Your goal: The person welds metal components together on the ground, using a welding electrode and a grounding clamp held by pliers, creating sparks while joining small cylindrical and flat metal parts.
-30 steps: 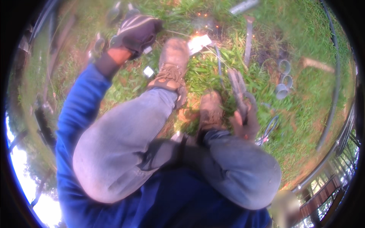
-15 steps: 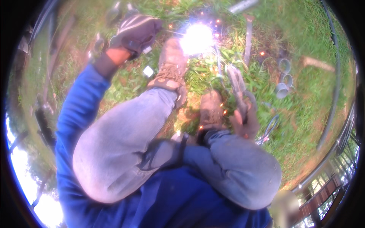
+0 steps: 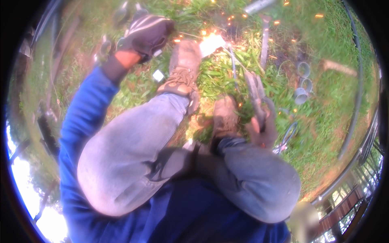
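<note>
My left hand [image 3: 146, 38], in a dark glove with pale stripes, is raised beside my left boot [image 3: 182, 65], its fingers curled; what they hold I cannot make out. My right hand [image 3: 262, 129] grips a grey electrode holder [image 3: 256, 93] beside my right boot [image 3: 225, 113]. A thin rod [image 3: 239, 62] runs from the holder up to a bright metal piece [image 3: 210, 46] at the toe of my left boot, where sparks fly. A thin grey bar [image 3: 231, 54] lies in the grass below that piece.
Several short grey pipe pieces [image 3: 300, 95] lie right of my hand, near a wooden piece [image 3: 338, 68]. A flat bar [image 3: 265, 40] and a grey tube [image 3: 254, 6] lie beyond. Cables [image 3: 289, 133] are by my right leg; a dark hose [image 3: 354, 109] curves along the right side.
A white-blue glare flared at the metal piece half a second ago and has since shrunk; more orange sparks are now scattered around it. My hands have barely moved.
</note>
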The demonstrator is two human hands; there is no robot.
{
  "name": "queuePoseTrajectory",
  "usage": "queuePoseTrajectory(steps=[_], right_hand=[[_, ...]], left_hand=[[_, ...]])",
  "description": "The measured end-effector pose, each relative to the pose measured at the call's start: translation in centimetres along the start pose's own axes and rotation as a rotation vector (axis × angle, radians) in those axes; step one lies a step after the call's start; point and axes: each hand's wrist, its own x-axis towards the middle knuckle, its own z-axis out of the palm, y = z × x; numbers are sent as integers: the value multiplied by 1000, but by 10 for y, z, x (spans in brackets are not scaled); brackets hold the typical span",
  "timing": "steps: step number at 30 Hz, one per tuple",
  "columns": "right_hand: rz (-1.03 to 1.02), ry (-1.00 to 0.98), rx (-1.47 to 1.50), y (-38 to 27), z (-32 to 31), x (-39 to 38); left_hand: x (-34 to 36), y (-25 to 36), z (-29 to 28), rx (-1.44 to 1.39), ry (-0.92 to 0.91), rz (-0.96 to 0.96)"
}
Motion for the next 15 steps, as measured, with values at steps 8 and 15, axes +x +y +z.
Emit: queuePoseTrajectory(steps=[8, 15], right_hand=[[-88, 15, -19, 6, 4, 2], [-33, 17, -50, 15, -1, 1]], left_hand=[[-7, -25, 29, 39, -98, 24], [-1, 4, 0, -73, -169, -61]])
